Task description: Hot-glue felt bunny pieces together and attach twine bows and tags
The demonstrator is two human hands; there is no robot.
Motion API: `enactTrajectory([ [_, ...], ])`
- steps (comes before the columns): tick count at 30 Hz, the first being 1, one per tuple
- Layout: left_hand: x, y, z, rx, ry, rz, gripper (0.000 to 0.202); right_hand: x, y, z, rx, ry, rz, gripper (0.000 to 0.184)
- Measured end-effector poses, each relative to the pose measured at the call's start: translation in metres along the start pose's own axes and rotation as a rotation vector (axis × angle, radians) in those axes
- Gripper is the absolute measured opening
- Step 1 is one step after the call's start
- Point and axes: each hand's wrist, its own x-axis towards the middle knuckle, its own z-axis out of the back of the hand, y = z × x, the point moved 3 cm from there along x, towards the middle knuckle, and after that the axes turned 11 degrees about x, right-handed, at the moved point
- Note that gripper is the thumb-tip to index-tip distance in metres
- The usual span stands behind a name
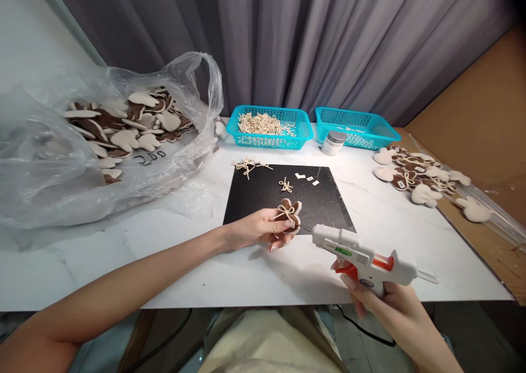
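Note:
Between the thumb and fingers of my left hand [261, 228] is a small brown felt bunny shape [295, 219] with a pale edge and a beige string bow [286, 211] across it. A small white label seems to lie by my thumb. My right hand [378, 302] is wrapped round the handle of a white hot glue gun [349, 250], fingers at its red trigger; a clear glue stick [425, 276] pokes out of the back. Its nozzle points left, close to the felt bunny. Loose string bows [285, 185] and little white labels [310, 179] lie on the black mat [255, 198].
On the left, a clear plastic bag [164, 187] holds many felt shapes. At the back are a blue basket of bows [269, 141], another blue basket [370, 139] and a grey-lidded jar [333, 143]. Bow-trimmed felt pieces [405, 181] lie at right, beside a cardboard panel [485, 104].

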Motion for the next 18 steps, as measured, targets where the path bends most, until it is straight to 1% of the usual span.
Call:
enactTrajectory([
  [4,0.0,0.0003,0.0001,0.015,-0.012,0.01,0.02,0.0023,-0.0058,0.0011,-0.037,0.053,0.005,0.025],
  [7,0.0,0.0003,0.0,0.023,-0.016,0.012,0.02,0.0031,-0.0051,-0.0006,-0.044,0.081,0.031,0.023],
  [13,0.0,-0.0004,-0.0003,0.028,-0.038,0.018,0.022,0.0035,-0.0021,-0.0031,-0.034,0.064,0.058,0.02],
  [18,-0.0001,-0.0016,-0.0015,0.034,-0.04,0.016,0.02,0.0029,0.0,-0.0043,-0.05,0.104,0.048,0.021],
])
